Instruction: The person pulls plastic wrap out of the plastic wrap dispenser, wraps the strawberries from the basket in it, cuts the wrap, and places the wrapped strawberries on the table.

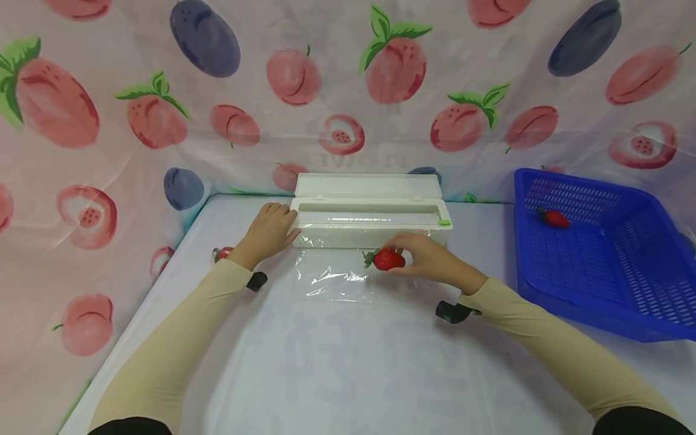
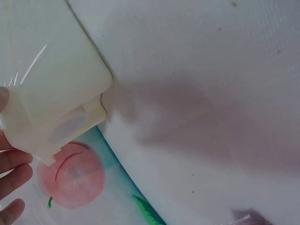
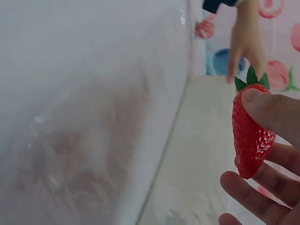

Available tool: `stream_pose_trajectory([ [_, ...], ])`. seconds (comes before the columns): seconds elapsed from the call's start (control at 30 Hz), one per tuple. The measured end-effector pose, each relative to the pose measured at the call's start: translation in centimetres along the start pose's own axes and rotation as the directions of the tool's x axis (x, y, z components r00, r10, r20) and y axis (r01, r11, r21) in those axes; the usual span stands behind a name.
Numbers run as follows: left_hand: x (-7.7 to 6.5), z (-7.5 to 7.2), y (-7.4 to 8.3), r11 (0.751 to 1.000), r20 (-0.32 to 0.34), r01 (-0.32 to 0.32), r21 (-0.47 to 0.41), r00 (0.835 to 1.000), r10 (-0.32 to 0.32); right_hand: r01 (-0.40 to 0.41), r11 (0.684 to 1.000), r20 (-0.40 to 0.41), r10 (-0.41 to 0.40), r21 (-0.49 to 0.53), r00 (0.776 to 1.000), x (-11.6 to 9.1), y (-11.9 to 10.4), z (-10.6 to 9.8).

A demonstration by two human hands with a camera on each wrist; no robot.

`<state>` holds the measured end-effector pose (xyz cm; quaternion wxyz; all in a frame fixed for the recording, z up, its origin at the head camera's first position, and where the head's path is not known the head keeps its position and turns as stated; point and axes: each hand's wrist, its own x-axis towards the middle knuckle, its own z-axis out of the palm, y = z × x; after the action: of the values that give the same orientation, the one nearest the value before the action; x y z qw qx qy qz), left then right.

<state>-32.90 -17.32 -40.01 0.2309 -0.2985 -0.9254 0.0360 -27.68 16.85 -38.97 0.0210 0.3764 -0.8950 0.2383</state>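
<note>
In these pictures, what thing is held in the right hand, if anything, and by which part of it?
The right hand holds a red strawberry by its body: thumb just below the green leaves, fingers behind the lower part.

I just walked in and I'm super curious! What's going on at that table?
A person's right hand holds a strawberry over clear film drawn from an open white box. The left hand holds the box's left end. Another strawberry lies in the blue basket. Something red sits partly hidden by the left arm.
</note>
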Motion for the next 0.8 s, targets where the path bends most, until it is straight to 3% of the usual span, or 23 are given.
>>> stream_pose_trajectory([
  [0.27, 0.0, 0.1, 0.0, 1.0, 0.023, 0.018, -0.017, 1.0, -0.018, 0.028, 0.999, 0.069, -0.025, -0.045, 0.997, 0.9, -0.4, 2.7],
  [0.53, 0.0, 0.1, 0.1, 1.0, -0.011, 0.016, -0.009, 1.0, -0.016, -0.018, 0.998, 0.119, 0.024, -0.054, 0.993, 1.2, -0.4, 4.0],
  [0.67, 0.0, -0.3, 0.6, 0.998, -0.004, 0.062, 0.031, 0.998, -0.062, -0.008, 0.997, 0.129, 0.017, -0.074, 0.991, 1.3, -0.2, 4.4],
  [0.8, 0.1, -1.0, 1.6, 0.987, 0.031, 0.145, 0.07, 0.989, -0.148, 0.001, 0.996, 0.129, 0.011, -0.092, 0.992, 1.3, 0.0, 4.8],
])
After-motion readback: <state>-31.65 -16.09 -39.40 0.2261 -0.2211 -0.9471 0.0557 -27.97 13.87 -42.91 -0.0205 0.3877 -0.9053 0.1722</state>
